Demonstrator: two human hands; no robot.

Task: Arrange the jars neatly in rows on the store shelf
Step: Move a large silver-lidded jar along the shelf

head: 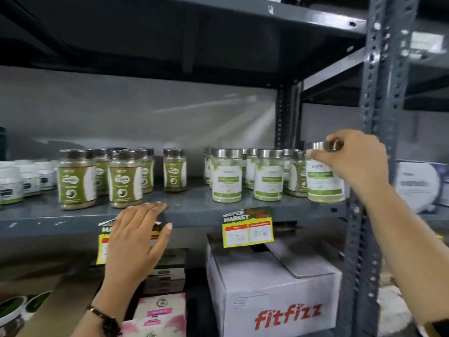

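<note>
A grey metal shelf (192, 210) carries two groups of jars. On the left stand several dark-lidded jars (125, 178) with olive-green labels. To the right stand several silver-lidded jars (227, 176) with white and green labels, in rough rows. My right hand (352, 159) grips the lid of one more silver-lidded jar (324, 183), which stands at the shelf's front right end next to the upright post. My left hand (136, 237) lies flat with fingers together on the shelf's front edge, just below the dark-lidded jars, holding nothing.
Small white tubs (14, 183) fill the shelf's far left. A slotted steel post (379, 117) rises at the right, with white round packs (418, 186) beyond it. Yellow price tags (247, 229) hang from the edge. Below sit a white "fitfizz" carton (274, 297) and pink boxes (160, 314).
</note>
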